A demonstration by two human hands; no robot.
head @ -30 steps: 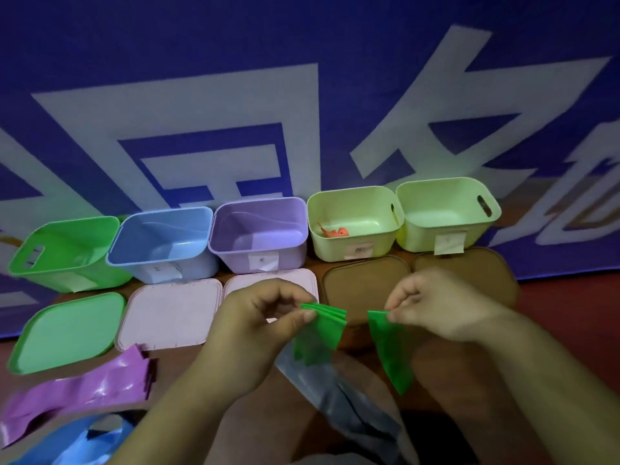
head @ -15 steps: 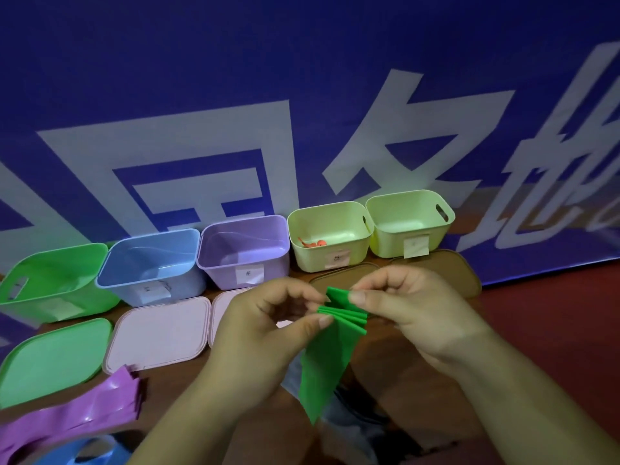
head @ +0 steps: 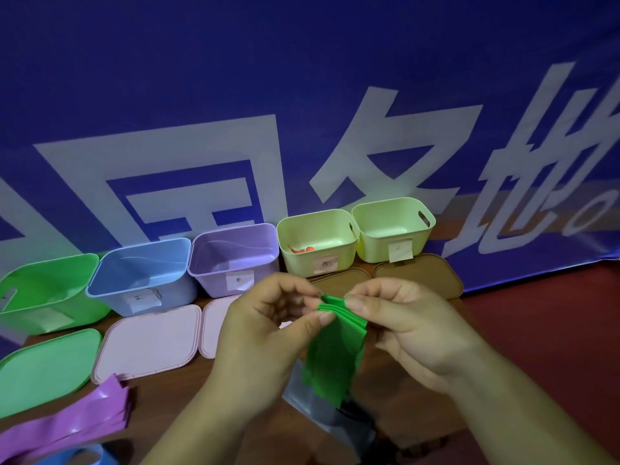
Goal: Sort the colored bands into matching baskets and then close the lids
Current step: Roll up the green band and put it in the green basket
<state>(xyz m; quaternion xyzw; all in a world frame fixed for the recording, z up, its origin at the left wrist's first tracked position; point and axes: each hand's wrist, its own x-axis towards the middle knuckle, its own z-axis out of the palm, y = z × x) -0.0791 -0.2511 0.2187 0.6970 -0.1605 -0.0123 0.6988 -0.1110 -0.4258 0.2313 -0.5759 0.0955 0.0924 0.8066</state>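
Both hands hold a stack of green bands (head: 335, 357) at its folded top, above the table's middle. My left hand (head: 265, 333) pinches the stack's left edge between thumb and fingers. My right hand (head: 409, 323) pinches its right edge. The bands hang down between my hands. Along the back stand open baskets: green (head: 43, 293), blue (head: 144, 280), purple (head: 235, 260), and two pale yellow-green ones (head: 318, 239) (head: 392, 226). An orange band (head: 302, 250) lies in the left pale basket. Purple bands (head: 67, 427) and a blue band (head: 73, 458) lie at the front left.
Lids lie in front of the baskets: a green lid (head: 43, 367), two pink lids (head: 151, 340) (head: 218, 323) and two brown lids (head: 419, 273) (head: 339, 283). A grey plastic bag (head: 335, 421) lies under my hands. A blue banner (head: 302, 95) forms the back wall.
One second ago my hands held separate green bands apart. They have come together, and the bands are now one stack pinched by both hands. The view has shifted.
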